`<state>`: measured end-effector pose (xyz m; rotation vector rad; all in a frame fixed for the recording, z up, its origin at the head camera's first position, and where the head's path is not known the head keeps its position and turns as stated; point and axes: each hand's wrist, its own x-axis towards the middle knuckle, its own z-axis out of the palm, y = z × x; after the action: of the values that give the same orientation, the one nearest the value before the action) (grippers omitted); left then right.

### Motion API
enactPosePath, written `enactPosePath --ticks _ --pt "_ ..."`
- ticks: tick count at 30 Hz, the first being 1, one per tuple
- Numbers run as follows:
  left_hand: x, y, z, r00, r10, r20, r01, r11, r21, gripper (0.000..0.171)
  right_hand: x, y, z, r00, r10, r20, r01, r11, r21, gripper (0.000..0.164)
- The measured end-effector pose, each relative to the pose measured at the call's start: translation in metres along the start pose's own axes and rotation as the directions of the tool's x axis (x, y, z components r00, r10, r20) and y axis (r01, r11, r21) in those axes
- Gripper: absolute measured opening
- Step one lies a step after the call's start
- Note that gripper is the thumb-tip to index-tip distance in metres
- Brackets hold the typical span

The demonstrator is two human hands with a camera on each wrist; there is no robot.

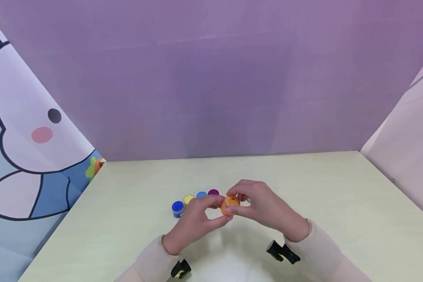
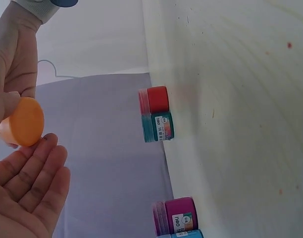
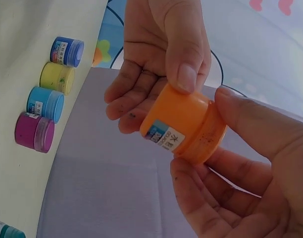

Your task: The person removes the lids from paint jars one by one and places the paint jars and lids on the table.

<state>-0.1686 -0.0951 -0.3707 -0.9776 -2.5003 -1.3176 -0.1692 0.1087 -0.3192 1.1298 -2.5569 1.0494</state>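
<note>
Head view: small, squat orange plastic jar (image 1: 231, 202) held up off the pale cream table (image 1: 313, 178), directly between the hands. Neither hand nearer; both touch it. Left hand (image 1: 198, 219) forms a C round the jar's left side, thumb and forefinger; right hand (image 1: 266, 203) pinches from the right, thumb on the near side, forefinger on the far. Round top faces up, so the long axis stands near upright. Beyond the left hand, a row of round plastic jars on the table: dark blue one (image 1: 178, 208), yellow one (image 1: 188, 199), light blue one (image 1: 201, 194), purple one (image 1: 213, 192)

Left wrist view: flat orange base turned toward the table, left thumb against the jar, remaining left fingers extended loosely beneath in this sideways picture. Apart from the work, a red plastic jar (image 2: 158, 100) and a teal plastic jar (image 2: 163, 126) stand touching

Right wrist view: clearest on the axis. Left thumb presses near the base end; right thumb and fingers grip the rim end. Key relation, as I judge it: right hand high, left hand low on one near-upright axis, so any turning would be about that line. Cannot tell how tightly the lid sits
</note>
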Motion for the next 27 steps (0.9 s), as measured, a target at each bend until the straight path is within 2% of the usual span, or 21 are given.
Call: enactPosePath --ticks 5,11,18,23,27 --pt "0.000 -0.002 0.001 0.999 0.051 -0.010 -0.051 0.999 -0.009 0.026 -0.001 0.002 -0.003 0.999 -0.036 0.015 0.035 0.999 0.036 0.020" --pt "-0.001 -0.001 0.002 0.997 0.076 0.004 -0.076 0.997 -0.004 0.028 -0.002 0.003 -0.006 0.995 -0.085 0.060 0.082 0.996 0.038 0.018" --pt "-0.001 0.002 0.001 0.998 0.062 0.018 -0.061 0.998 -0.025 0.030 -0.002 0.004 -0.008 0.983 -0.153 0.099 0.153 0.988 0.004 0.015" --pt "0.000 0.001 0.001 0.996 0.084 0.020 -0.083 0.996 -0.045 0.030 -0.002 0.003 -0.011 0.979 -0.175 0.106 0.178 0.984 -0.012 0.017" --pt "0.000 0.003 0.001 0.998 0.063 0.006 -0.063 0.997 -0.037 0.030 -0.001 0.002 -0.011 0.986 -0.148 0.083 0.149 0.989 -0.003 0.016"
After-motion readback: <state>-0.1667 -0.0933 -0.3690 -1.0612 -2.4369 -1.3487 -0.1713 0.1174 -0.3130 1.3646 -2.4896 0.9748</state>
